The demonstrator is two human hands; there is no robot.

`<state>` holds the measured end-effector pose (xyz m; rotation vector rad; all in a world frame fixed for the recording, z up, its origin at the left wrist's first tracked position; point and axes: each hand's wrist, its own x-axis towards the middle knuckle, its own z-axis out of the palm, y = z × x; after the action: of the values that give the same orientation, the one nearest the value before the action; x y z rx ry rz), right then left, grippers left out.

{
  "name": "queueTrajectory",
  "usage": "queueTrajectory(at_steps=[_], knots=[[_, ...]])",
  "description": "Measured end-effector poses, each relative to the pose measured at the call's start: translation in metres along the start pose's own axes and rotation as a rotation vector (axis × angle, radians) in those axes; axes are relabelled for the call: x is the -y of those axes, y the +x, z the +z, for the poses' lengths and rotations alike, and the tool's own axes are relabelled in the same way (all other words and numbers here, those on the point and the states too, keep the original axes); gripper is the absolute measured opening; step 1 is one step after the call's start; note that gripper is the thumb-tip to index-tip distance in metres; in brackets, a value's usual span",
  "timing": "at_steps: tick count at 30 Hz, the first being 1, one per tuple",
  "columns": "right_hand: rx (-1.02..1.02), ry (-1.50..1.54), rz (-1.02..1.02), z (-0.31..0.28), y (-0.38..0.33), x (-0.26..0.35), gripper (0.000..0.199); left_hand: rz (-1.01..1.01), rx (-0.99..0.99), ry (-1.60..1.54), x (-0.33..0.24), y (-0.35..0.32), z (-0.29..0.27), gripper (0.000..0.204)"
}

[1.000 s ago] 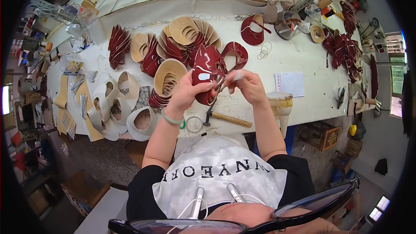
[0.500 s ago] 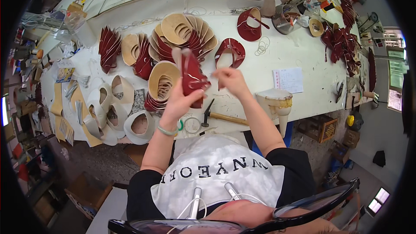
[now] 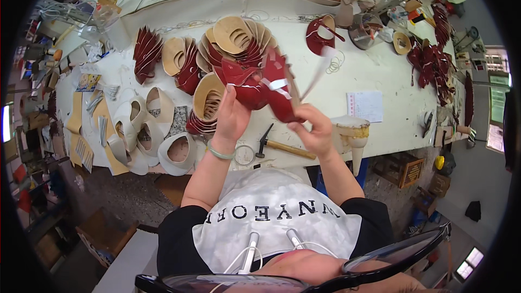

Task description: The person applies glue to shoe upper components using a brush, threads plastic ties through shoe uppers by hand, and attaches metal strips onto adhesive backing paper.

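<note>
A dark red shoe upper [image 3: 251, 95] is spread in front of my chest, with a white strip across its right part. My left hand [image 3: 232, 116] grips its lower left side, fingers partly behind it. Thumb and fingers of my right hand [image 3: 315, 129] pinch its lower right edge. A thin pale stick-like thing [image 3: 313, 82] with a blurred white end rises from near my right hand; I cannot tell whether it is a tool or a strap. Behind the upper are fanned stacks of red and tan uppers [image 3: 232, 35], partly hidden by it.
A hammer [image 3: 287, 148] and a clear ring [image 3: 245, 155] lie near the table's front edge. White upper pieces [image 3: 177, 153] spread at left. A notepad [image 3: 365, 106] and a pale stand [image 3: 354, 130] are at right. More red uppers [image 3: 321, 33] lie farther back.
The red upper has been raised and spread wider between my hands. My right hand, earlier apart from it, has come down and to the right onto its edge. The view has shifted slightly.
</note>
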<state>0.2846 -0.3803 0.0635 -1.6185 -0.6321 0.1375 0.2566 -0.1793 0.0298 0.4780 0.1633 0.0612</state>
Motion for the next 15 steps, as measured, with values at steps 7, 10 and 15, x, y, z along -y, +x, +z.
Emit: queueTrajectory(at_steps=[7, 10, 15], knots=[[-0.346, 0.224, 0.049, 0.023, -0.019, -0.011, 0.039, -0.134, 0.007, 0.227, 0.018, -0.025, 0.017, 0.045], [-0.441, 0.563, 0.339, -0.007, -0.015, -0.007, 0.040, -0.174, 0.047, 0.261, 0.010, -0.037, 0.017, 0.041], [0.005, 0.578, 0.537, -0.012, -0.018, -0.003, 0.033, -0.368, 0.117, 0.381, -0.004, -0.040, 0.017, 0.043]])
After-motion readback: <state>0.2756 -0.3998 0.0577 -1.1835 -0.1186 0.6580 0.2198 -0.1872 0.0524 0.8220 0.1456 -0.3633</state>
